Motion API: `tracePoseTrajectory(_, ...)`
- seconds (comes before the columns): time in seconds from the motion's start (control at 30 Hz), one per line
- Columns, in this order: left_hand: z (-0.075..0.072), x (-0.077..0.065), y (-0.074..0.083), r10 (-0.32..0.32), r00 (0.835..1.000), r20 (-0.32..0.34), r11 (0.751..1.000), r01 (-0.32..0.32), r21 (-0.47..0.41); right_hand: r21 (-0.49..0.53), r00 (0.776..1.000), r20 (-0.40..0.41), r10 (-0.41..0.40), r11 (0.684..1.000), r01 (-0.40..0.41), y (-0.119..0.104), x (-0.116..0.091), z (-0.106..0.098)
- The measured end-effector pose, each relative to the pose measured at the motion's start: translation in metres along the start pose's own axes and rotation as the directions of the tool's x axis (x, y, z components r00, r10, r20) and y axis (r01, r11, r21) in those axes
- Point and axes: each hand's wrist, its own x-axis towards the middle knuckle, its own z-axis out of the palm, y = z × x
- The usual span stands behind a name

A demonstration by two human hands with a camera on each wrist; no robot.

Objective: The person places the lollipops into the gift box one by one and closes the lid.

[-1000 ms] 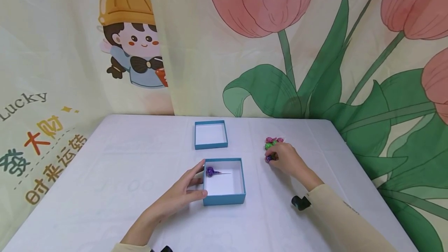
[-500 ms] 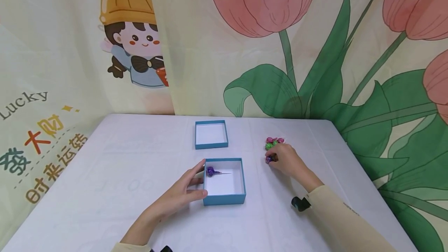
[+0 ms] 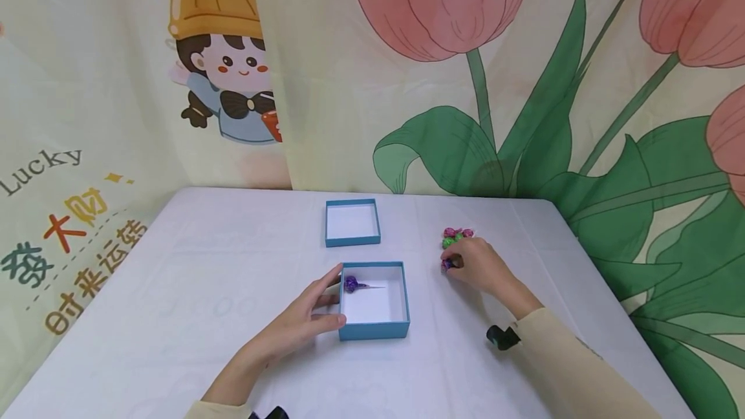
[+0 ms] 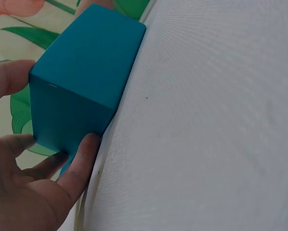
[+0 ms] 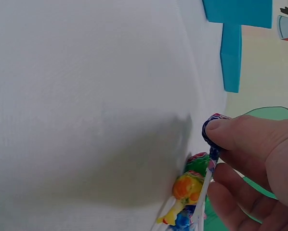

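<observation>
My left hand (image 3: pixel 291 328) holds an open-topped blue box (image 3: pixel 374 331) at its left side, thumb at the front corner and fingertips along the side and back corner. Inside the white-lined box lies a purple-wrapped lollipop (image 3: pixel 352 284), its stick pointing right. Off to the right, my right hand (image 3: pixel 480 267) pinches a dark blue lollipop (image 5: pixel 207 136) by its wrapped head between thumb and fingers, the white stick hanging down. Just beyond that hand sit more lollipops, including a green one (image 3: pixel 447 242) and a pink one (image 3: pixel 449 232); a yellow-orange one (image 5: pixel 186 188) shows in the right wrist view.
A shallow blue lid (image 3: pixel 352 241), white inside, lies behind the box on the white-covered table (image 3: pixel 233 264). A printed curtain (image 3: pixel 326 115) with tulips hangs behind the table. Dark wrist cameras (image 3: pixel 503 338) are strapped near both sleeves.
</observation>
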Motion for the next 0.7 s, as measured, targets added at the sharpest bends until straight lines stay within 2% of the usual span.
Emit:
tracePoseTrajectory(0.2, -0.001, -0.001, -0.001, 0.014, 1.000, 0.007, 1.000, -0.013, -0.009, 0.049, 0.999, -0.015, -0.032, 0.998, 0.033, -0.007, -0.002, -0.009)
tracePoseTrajectory(0.5, -0.001, -0.001, 0.001, 0.008, 1.000, 0.003, 1.000, -0.008, -0.010, 0.120, 0.979, -0.062, -0.193, 0.973, 0.199, -0.024, -0.003, -0.019)
tracePoseTrajectory(0.7, 0.000, 0.000, 0.001, -0.003, 1.000, 0.004, 1.000, 0.003, -0.006, 0.193, 0.977, -0.064, -0.204, 0.958, 0.213, -0.046, -0.005, -0.026)
